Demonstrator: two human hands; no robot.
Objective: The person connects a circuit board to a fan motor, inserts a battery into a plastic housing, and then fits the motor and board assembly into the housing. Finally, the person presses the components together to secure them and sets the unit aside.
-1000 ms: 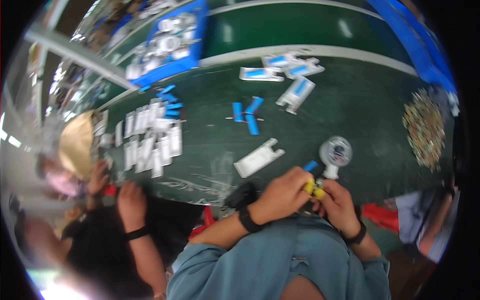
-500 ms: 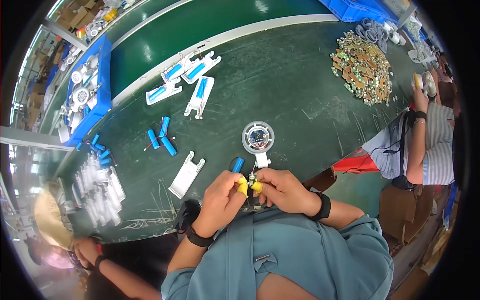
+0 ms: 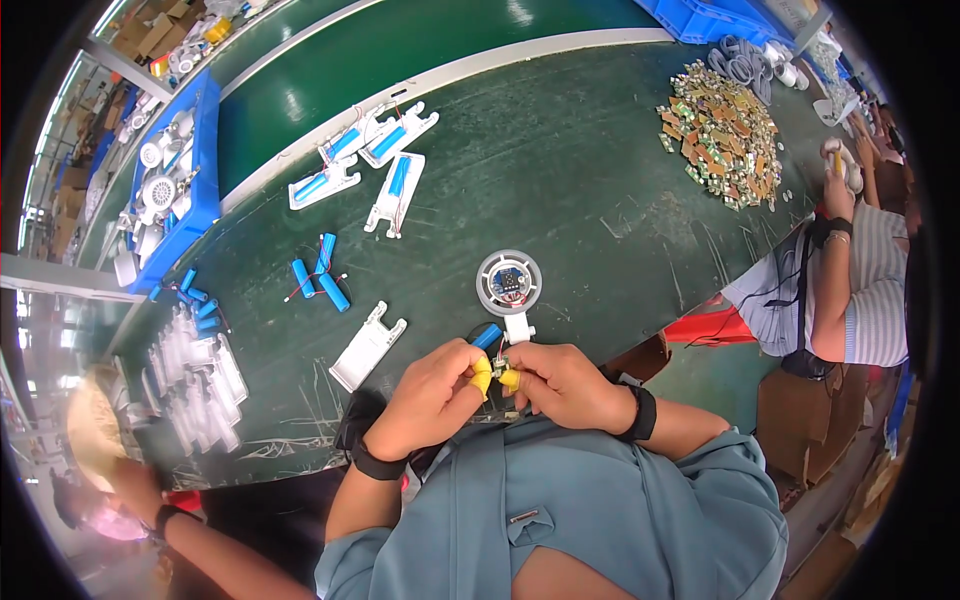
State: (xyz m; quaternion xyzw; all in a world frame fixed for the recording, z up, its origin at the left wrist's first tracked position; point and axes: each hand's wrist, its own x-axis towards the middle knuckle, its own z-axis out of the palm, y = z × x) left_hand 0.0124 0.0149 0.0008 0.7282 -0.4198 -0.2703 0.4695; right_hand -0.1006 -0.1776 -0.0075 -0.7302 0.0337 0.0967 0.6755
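Note:
Close to my body, both hands meet over the table's near edge, with yellow covers on some fingertips. My right hand [image 3: 575, 388] pinches a small circuit board [image 3: 501, 367] between thumb and finger. Against the board's left side, my left hand [image 3: 428, 398] is closed in a pinch; what lies between its fingertips is hidden. Thin wires run from the board up to the white neck [image 3: 518, 327] of a round fan head [image 3: 509, 284], whose grey rim surrounds an exposed blue circuit board. A blue cylindrical battery [image 3: 487, 336] lies just beyond my left fingers.
A white shell [image 3: 368, 347] lies left of my hands, with loose blue batteries [image 3: 322, 275] beyond. Farther back are shells with batteries [image 3: 395, 190]. A circuit-board pile [image 3: 722, 140] sits far right, a blue bin [image 3: 185, 200] far left. Co-workers' arms show at left [image 3: 220, 550] and right [image 3: 832, 280].
The battery by my left fingers has swung to a flatter slant. My left hand has shifted slightly left, still pinching. At lower left, a co-worker's hand has moved up and left.

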